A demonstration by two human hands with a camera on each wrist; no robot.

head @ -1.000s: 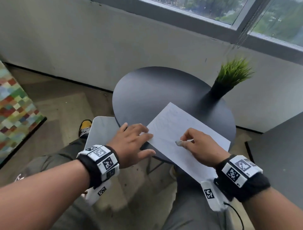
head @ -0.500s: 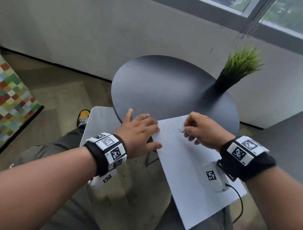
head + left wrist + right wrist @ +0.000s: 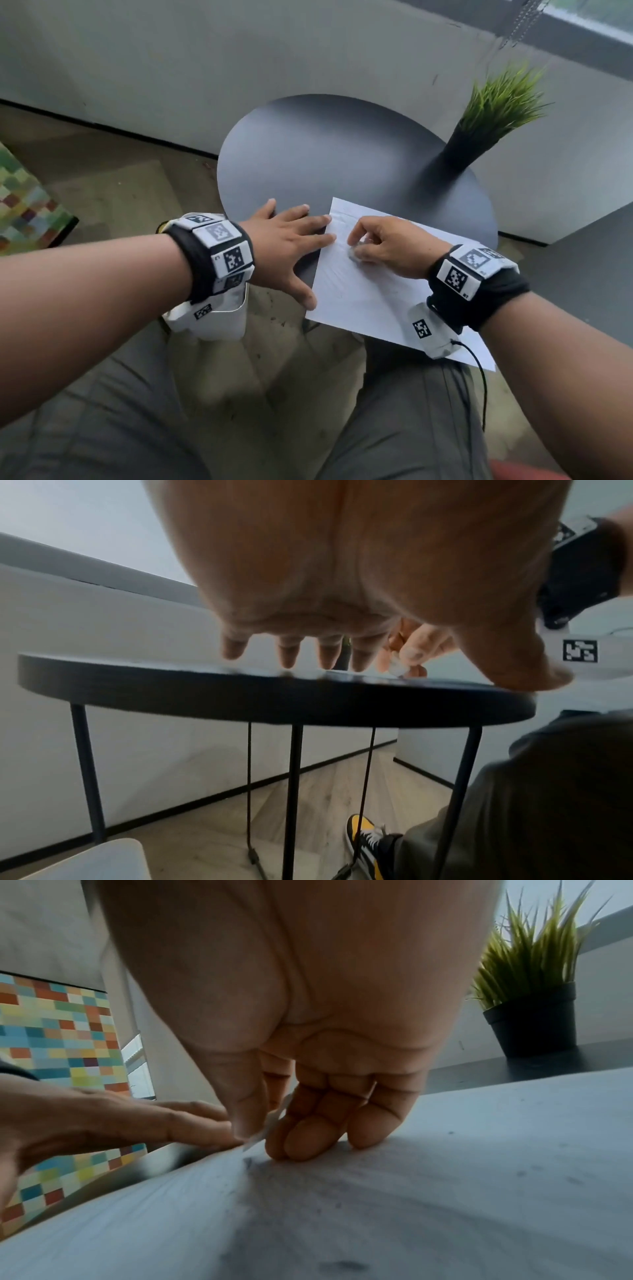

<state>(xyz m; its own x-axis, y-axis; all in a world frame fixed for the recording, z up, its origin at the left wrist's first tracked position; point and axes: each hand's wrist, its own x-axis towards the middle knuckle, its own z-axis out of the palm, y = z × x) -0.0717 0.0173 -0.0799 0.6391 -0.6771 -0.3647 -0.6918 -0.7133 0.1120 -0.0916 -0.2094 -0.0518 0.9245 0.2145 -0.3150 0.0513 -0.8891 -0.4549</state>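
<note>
A white sheet of paper [image 3: 376,294] with faint pencil marks lies on the round dark table [image 3: 325,154], and its near part hangs over the table edge above my lap. My right hand [image 3: 358,248] pinches a small white eraser [image 3: 354,253] between thumb and fingers, its tip down on the sheet near the top left corner. The right wrist view shows the eraser [image 3: 265,1127] touching the paper [image 3: 411,1191], with grey smudges around it. Beside it, my left hand [image 3: 301,233] lies flat with fingers spread on the table, fingertips at the sheet's left edge.
A black pot with green grass-like leaves [image 3: 479,137] stands at the table's far right edge, by the grey wall. A white chair seat [image 3: 212,322] is below my left wrist. A chequered rug [image 3: 27,205] lies on the floor at left. My knees are under the table's near edge.
The sheet has slid toward me and turned, so that more of it hangs off the table. My right hand with the eraser is now near its top left corner. The left hand has flattened.
</note>
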